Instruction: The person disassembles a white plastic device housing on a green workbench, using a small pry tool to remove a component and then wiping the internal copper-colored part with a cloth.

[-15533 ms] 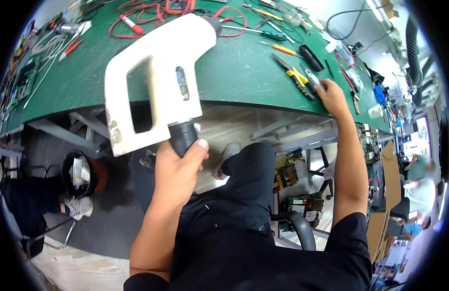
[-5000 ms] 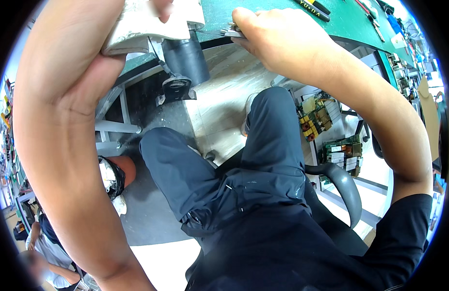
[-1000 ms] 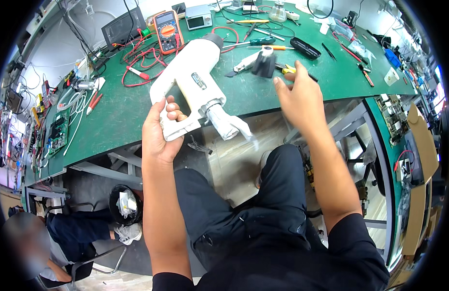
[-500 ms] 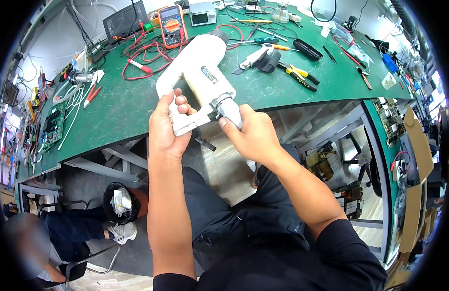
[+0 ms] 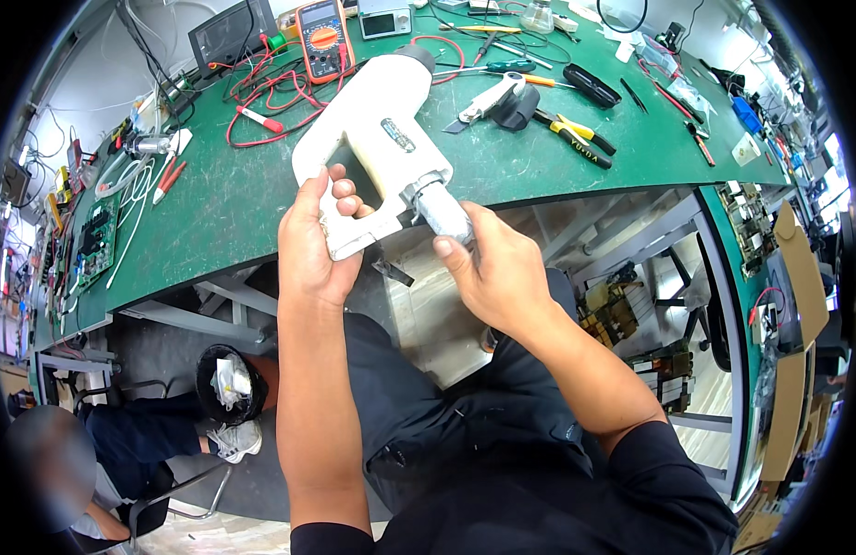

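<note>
A white handheld power tool (image 5: 400, 102) with a dark nose is held over the bench's front edge. My left hand (image 5: 317, 240) is closed round the lower part of its looped handle. At its lower end, a silver-grey cylinder (image 5: 441, 211) with pale wrapping sticks out, and my right hand (image 5: 492, 273) grips it, thumb along its side. Beyond it on the bench lie a white-handled utility knife (image 5: 488, 100) beside a black rubber piece (image 5: 516, 109), and yellow-black pliers (image 5: 576, 139). A small dark part (image 5: 395, 273) hangs below the tool's handle.
The green bench (image 5: 215, 213) bears an orange multimeter (image 5: 324, 46), red leads, screwdrivers, a black case (image 5: 590, 85) and circuit boards (image 5: 95, 245). A bin (image 5: 229, 384) is underneath. A seated person (image 5: 104, 462) is at lower left; cardboard (image 5: 793, 277) stands at right.
Earlier the tool's end had a black sleeve, and my right hand later held a blade. One second ago that hand was open beside loose white wrapping; it has since moved down and closed on the cylinder.
</note>
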Demonstrator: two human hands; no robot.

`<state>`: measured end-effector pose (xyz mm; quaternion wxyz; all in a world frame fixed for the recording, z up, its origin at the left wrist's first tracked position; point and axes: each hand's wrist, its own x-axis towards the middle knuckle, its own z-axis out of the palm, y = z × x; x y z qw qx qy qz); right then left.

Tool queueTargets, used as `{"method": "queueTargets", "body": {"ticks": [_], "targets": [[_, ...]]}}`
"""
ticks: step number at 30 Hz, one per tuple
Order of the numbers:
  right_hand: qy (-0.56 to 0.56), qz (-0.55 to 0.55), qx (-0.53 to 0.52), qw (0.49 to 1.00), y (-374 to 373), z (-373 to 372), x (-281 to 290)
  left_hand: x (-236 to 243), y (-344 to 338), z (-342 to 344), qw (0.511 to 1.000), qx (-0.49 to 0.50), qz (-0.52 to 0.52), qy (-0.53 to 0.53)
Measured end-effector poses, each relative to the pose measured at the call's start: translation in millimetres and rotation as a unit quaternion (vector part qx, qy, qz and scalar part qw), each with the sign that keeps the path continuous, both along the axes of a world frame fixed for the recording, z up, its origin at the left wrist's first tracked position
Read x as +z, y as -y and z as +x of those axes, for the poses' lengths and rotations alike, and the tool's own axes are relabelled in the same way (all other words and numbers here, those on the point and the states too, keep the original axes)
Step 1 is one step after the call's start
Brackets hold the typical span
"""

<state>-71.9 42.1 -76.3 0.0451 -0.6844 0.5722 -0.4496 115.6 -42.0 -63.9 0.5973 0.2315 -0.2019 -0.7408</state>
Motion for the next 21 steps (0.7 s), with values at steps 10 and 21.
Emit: {"method": "queueTargets", "body": {"ticks": [10,21], "targets": [[-0.137,-0.16,-0.02,0.977,-6.1,21.7,8.3,2.0,-2.3,-1.8,1.0,0.005,-0.002,-0.004],[-0.02,-0.027,-0.026,0.999,-26.7,30.0,-33.1,2.0,-3.1,-3.5,1.0,0.008,-0.006,-0.001]]}}
